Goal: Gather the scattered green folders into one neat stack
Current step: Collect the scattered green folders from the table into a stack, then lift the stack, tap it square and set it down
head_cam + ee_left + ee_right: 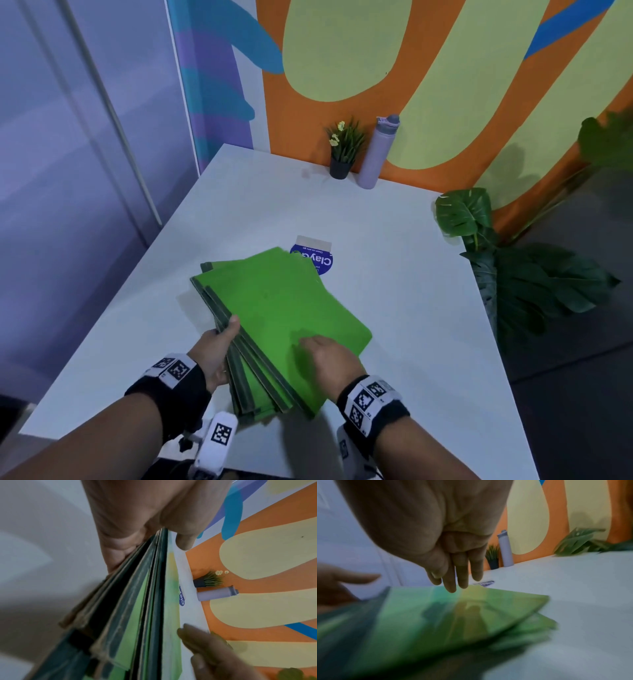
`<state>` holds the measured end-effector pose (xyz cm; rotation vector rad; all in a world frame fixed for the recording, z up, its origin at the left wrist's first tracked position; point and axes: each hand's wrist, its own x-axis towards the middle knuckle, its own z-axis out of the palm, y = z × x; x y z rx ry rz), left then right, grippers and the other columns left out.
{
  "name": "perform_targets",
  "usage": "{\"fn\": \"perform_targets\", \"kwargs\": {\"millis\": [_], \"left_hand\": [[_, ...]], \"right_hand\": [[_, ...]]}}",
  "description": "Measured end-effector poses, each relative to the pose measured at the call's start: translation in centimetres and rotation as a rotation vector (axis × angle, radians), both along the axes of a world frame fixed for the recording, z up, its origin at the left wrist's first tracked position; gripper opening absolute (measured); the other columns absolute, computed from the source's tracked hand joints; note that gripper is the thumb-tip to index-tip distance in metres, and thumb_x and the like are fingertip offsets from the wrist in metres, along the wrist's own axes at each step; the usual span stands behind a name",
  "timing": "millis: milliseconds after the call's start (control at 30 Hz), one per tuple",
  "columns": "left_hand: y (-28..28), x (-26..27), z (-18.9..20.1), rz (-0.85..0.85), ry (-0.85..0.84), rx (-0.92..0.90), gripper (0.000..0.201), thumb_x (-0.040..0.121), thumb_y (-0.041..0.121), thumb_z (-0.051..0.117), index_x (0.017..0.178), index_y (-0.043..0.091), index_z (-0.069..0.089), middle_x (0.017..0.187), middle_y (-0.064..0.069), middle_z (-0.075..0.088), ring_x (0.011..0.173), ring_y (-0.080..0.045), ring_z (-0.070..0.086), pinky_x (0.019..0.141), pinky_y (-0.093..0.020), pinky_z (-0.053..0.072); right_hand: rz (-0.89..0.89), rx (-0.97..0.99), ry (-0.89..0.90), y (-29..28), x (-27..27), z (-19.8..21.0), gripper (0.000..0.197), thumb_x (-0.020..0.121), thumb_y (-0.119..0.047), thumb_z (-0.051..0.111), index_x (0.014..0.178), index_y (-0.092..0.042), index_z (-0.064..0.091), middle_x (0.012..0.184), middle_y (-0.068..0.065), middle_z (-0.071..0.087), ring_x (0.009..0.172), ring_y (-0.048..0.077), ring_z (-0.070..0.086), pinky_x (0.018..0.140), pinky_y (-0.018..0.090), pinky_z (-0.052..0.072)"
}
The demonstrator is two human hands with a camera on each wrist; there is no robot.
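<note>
Green folders [284, 308] sit fanned in a loose pile at lower centre of the head view on the white table [394, 274], spines uneven, covering part of a blue sticker [325, 262]. Left hand [215, 349] grips the pile's left spine edge, thumb on top, fingers curled underneath. Right hand [329, 359] lies over the top cover, fingers straight and close together; potted plant [342, 150] and lilac bottle [378, 154] stand upper centre by the wall.
</note>
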<state>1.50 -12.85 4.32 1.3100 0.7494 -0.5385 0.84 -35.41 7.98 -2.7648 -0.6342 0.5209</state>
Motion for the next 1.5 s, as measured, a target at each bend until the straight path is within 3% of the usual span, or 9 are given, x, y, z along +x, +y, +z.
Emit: {"fn": "perform_targets", "kwargs": {"millis": [167,333,467,600,800,900,1066,1166,1500], "left_hand": [[-0.5,-1.0,-1.2,0.003,-0.013,0.214,0.059,0.073,0.038,0.078,0.118,0.010,0.052,0.123,-0.022,0.060,0.109,-0.042,0.059,0.089,-0.063,0.051],[-0.7,-0.5,-0.6,0.047,-0.085,0.315,0.047,0.084,0.003,0.065,0.125,0.002,0.042,0.129,-0.035,0.049,0.063,-0.028,0.052,0.059,-0.038,0.054],[-0.7,0.3,1.8,-0.038,-0.327,0.290,0.052,0.086,-0.004,0.060,0.129,0.022,0.046,0.128,-0.009,0.057,0.120,-0.033,0.052,0.104,-0.050,0.043],[-0.7,0.8,5.3,-0.164,-0.566,0.343,0.055,0.087,-0.002,0.058,0.128,0.034,0.050,0.130,0.002,0.062,0.121,-0.024,0.055,0.107,-0.047,0.040],[-1.0,1.4,8.3,-0.110,-0.705,0.251,0.043,0.089,-0.013,0.050,0.123,0.013,0.053,0.108,0.006,0.067,0.092,0.001,0.065,0.074,-0.011,0.052],[-0.3,1.9,8.0,-0.083,-0.688,0.189,0.036,0.081,-0.020,0.057,0.105,0.007,0.058,0.072,0.005,0.073,0.063,-0.012,0.065,0.051,-0.017,0.052],[0.2,2.4,7.9,-0.039,-0.707,0.083,0.079,0.060,-0.024,0.070,0.125,0.015,0.050,0.108,-0.004,0.072,0.096,-0.019,0.069,0.079,-0.039,0.057],[0.4,2.6,8.0,-0.023,-0.717,0.054,0.089,0.048,-0.016,0.064,0.128,0.017,0.045,0.108,-0.009,0.067,0.095,-0.023,0.066,0.076,-0.043,0.055],[-1.0,2.4,7.6,-0.027,-0.706,0.170,0.049,0.076,-0.016,0.067,0.102,0.025,0.060,0.081,0.017,0.075,0.076,0.004,0.071,0.067,-0.016,0.055]], "right_hand": [[0.159,-0.079,0.177,-1.6,-1.6,-2.6,0.075,0.078,0.014,0.041,0.146,-0.015,0.032,0.159,0.003,0.017,0.144,0.026,0.020,0.118,0.037,0.020],[0.148,-0.004,0.034,-3.3,-0.6,-4.2,0.066,0.080,-0.004,0.052,0.142,-0.022,0.040,0.154,0.002,0.032,0.135,0.030,0.034,0.109,0.049,0.032],[-0.424,0.278,-0.008,-6.0,2.9,-2.6,0.076,0.086,-0.033,0.058,0.150,-0.023,0.017,0.156,0.006,0.021,0.144,0.025,0.020,0.118,0.042,0.018],[-0.796,0.761,0.129,-8.4,5.6,1.4,0.096,0.083,-0.025,0.068,0.149,-0.035,0.000,0.158,0.001,0.014,0.144,0.025,0.018,0.116,0.049,0.020],[-0.715,1.225,0.094,-8.7,4.4,4.5,0.064,0.085,0.005,0.060,0.132,-0.033,0.037,0.132,-0.010,0.052,0.127,0.017,0.047,0.106,0.039,0.038],[-0.682,1.338,0.099,-8.0,3.8,4.1,0.071,0.081,0.018,0.057,0.133,-0.028,0.040,0.132,0.001,0.057,0.120,0.018,0.055,0.099,0.037,0.046],[-0.712,1.415,0.130,-6.8,3.5,3.8,0.080,0.064,0.032,0.052,0.130,-0.012,0.042,0.109,0.010,0.064,0.100,0.022,0.062,0.075,0.028,0.054],[-0.787,1.465,0.144,-6.8,3.7,3.9,0.085,0.050,0.018,0.054,0.128,-0.012,0.043,0.104,0.010,0.063,0.093,0.022,0.061,0.067,0.025,0.053],[-0.941,1.427,0.138,-3.6,4.6,4.0,0.066,0.041,0.010,0.054,0.106,-0.006,0.058,0.084,0.006,0.067,0.072,0.016,0.064,0.061,0.026,0.049]]}}
